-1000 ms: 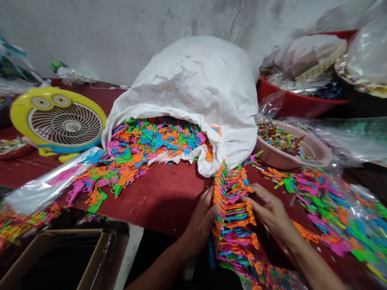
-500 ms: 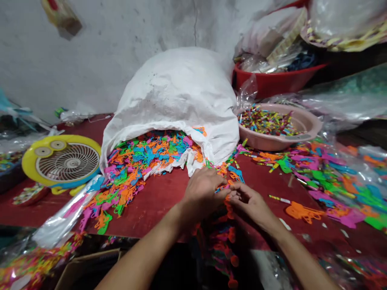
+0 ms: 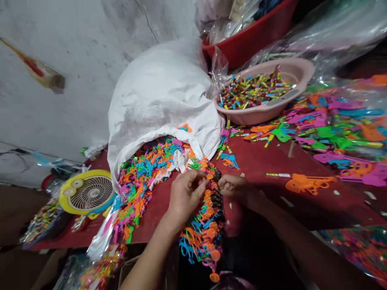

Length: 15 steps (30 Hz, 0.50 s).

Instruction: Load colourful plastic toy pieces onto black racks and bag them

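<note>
My left hand [image 3: 185, 194] and my right hand [image 3: 233, 187] are both closed on the top end of a long strip of small coloured plastic toys [image 3: 203, 225] on the red table [image 3: 260, 165]. The strip hangs over the table's front edge between my forearms. Just beyond my hands, a white sack [image 3: 160, 104] lies on its side and spills a heap of the same bright plastic pieces [image 3: 145, 177] towards me.
A pink basin [image 3: 290, 72] of small coloured sticks stands behind right, a red tub [image 3: 250, 38] behind it. Loose toys and clear plastic bags [image 3: 341, 133] cover the right side. A yellow fan [image 3: 86, 195] sits at left. A grey wall rises behind.
The view has swung left and tilted. My hands have stayed together on the strip's top end, and more of the strip hangs over the table edge now.
</note>
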Tool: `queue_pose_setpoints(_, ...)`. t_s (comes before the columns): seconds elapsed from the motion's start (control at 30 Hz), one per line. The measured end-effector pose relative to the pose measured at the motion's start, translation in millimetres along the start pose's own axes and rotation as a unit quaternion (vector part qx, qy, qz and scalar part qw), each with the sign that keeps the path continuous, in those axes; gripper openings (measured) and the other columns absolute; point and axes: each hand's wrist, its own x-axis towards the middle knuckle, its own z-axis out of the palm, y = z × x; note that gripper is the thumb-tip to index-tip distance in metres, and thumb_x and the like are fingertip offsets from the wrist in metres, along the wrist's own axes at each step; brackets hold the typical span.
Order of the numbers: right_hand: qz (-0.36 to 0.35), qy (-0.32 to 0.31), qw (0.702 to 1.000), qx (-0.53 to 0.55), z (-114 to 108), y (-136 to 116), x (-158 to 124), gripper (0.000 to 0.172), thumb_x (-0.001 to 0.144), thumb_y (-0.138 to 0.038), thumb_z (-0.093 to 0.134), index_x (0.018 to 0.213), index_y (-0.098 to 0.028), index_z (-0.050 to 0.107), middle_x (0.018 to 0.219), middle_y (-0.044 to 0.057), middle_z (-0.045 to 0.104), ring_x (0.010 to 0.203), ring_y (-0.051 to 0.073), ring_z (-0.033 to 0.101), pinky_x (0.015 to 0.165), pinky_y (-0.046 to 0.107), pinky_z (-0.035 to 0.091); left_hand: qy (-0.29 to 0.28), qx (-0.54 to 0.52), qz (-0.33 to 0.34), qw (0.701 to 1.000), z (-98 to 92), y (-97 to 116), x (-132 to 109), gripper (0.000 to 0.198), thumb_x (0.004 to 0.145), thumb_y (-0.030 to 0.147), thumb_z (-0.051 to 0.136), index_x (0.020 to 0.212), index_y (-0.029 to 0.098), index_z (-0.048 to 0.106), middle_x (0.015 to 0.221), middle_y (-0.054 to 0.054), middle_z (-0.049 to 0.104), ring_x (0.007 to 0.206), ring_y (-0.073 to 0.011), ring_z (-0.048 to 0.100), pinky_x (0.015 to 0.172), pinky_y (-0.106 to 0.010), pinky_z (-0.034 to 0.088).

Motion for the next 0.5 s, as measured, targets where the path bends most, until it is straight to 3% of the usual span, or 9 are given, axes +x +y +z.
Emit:
queue_pose_setpoints(0.13, -0.033, 0.020, 0.997, -0.062, -1, -8, 0, 0.005, 0.070, -0.017, 0.059, 0.073, -0.021, 0.060, 0.062, -0.005, 0.054, 0.055, 0.010, 0.048, 0.052, 0.022, 0.034, 0.002, -0.008, 0.017, 1.000, 0.6, 8, 5, 0.019, 0.084, 0.031, 0.070, 0.101, 0.022, 0.073, 0.082, -0.002, 0.071, 0.069, -0.0125, 0.060, 0.067, -0.024, 0.046)
queue_pose_setpoints(0.33, -0.097, 0.055, 0.991, -0.080, 5, -21, -2, 0.008, 0.074, -0.017, 0.063, 0.080, -0.021, 0.062, 0.072, -0.004, 0.055, 0.057, 0.008, 0.049, 0.055, 0.022, 0.037, 0.018, -0.015, 0.036, 0.999, 3.1, 12, 7, 0.010, 0.086, 0.026, 0.066, 0.086, 0.018, 0.072, 0.075, -0.001, 0.067, 0.069, -0.0121, 0.059, 0.067, -0.024, 0.046)
queue_pose_setpoints(0.5, -0.127, 0.062, 0.982, -0.122, 10, -22, -3, 0.004, 0.080, -0.017, 0.062, 0.083, -0.020, 0.063, 0.080, -0.002, 0.057, 0.064, 0.009, 0.052, 0.057, 0.021, 0.039, 0.054, -0.141, -0.094, 0.984, 4.0, 4, 3, 0.019, 0.087, 0.035, 0.063, 0.091, 0.017, 0.065, 0.078, 0.000, 0.063, 0.070, -0.0113, 0.057, 0.067, -0.022, 0.046)
